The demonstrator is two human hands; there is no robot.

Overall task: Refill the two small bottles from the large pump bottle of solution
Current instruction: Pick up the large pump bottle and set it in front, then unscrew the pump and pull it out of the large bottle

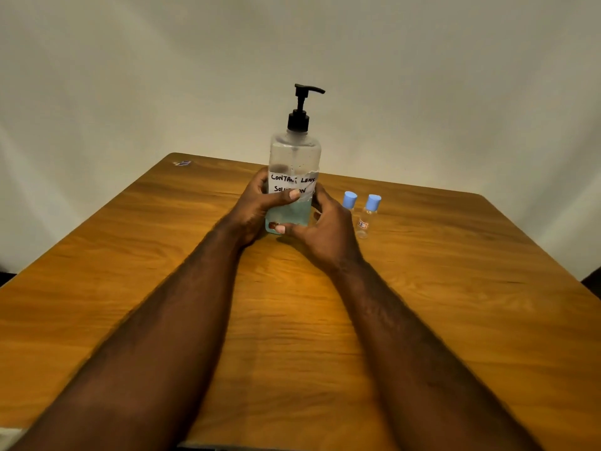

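Observation:
A large clear pump bottle [294, 154] with a black pump head and a handwritten white label stands upright at the middle of the wooden table [455, 320]. Pale blue liquid fills its lower part. My left hand [257, 206] wraps its left side, thumb across the label. My right hand [325, 232] grips its lower right side. Just right of that hand stand two small clear bottles with blue caps: one [349, 200] partly hidden behind my right hand, the other [367, 216] with a small label. Both are capped and upright.
A small scrap or sticker [182, 163] lies near the table's far left corner. A plain pale wall rises behind the table. The table's edges run close on the left and right.

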